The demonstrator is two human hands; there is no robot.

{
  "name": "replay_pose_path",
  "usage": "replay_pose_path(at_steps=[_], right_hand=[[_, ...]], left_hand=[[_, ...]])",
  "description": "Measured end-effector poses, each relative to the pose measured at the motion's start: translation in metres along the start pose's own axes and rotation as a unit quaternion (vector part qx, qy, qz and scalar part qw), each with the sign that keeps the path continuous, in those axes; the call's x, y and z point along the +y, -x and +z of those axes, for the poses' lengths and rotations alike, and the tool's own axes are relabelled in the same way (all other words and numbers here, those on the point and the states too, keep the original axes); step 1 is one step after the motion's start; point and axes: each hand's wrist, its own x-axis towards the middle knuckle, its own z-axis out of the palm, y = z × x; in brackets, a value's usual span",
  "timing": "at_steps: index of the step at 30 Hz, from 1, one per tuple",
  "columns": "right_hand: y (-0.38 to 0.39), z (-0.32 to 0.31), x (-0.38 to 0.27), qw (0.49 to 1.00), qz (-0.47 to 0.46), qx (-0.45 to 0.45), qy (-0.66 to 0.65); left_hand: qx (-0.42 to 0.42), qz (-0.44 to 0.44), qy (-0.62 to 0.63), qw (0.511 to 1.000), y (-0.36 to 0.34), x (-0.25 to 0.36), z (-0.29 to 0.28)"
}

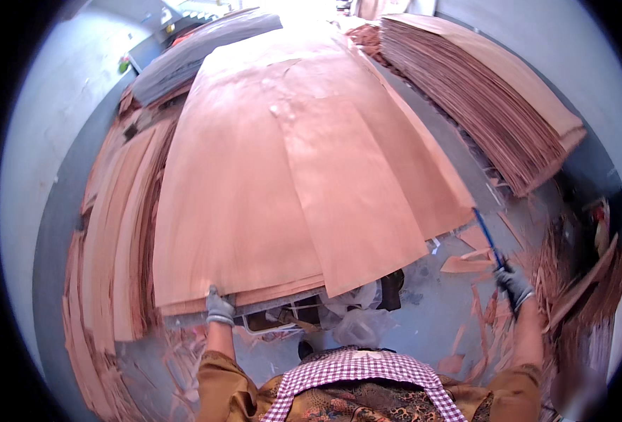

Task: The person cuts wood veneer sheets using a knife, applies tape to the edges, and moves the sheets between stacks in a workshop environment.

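In front of me lies a wide stack of thin, reddish-tan wood veneer sheets [219,190], with a loose veneer strip [353,204] overlapping its top. My left hand [221,307], in a grey glove, is closed on the near edge of the stack towards its left corner; some fingers are hidden there. Out to the right, my gloved right hand [513,283] grips a thin blue rod [487,235]. The rod's far end meets the right corner of the top veneer, which spreads beyond the strip.
Long veneer strips [107,246] are piled along the left. A tall veneer stack [466,91] stands at the far right, and a grey-covered pile [205,56] at the far left. Scraps [466,264] litter the floor. Clear plastic [364,327] lies below the near edge.
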Motion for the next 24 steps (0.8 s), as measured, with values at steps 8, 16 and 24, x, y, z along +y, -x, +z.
replay_pose_path(at_steps=[8, 16, 24], right_hand=[[0.022, 0.058, 0.045, 0.987, -0.087, 0.117, 0.062], [0.029, 0.158, -0.006, 0.997, -0.074, -0.005, -0.006], [0.013, 0.336, -0.086, 0.942, -0.143, -0.225, -0.206]], left_hand=[[0.009, -0.006, -0.028, 1.000, 0.015, -0.011, 0.014], [-0.050, -0.113, 0.040, 0.992, 0.028, -0.023, 0.020], [-0.237, -0.292, -0.127, 0.918, 0.055, 0.001, 0.013]])
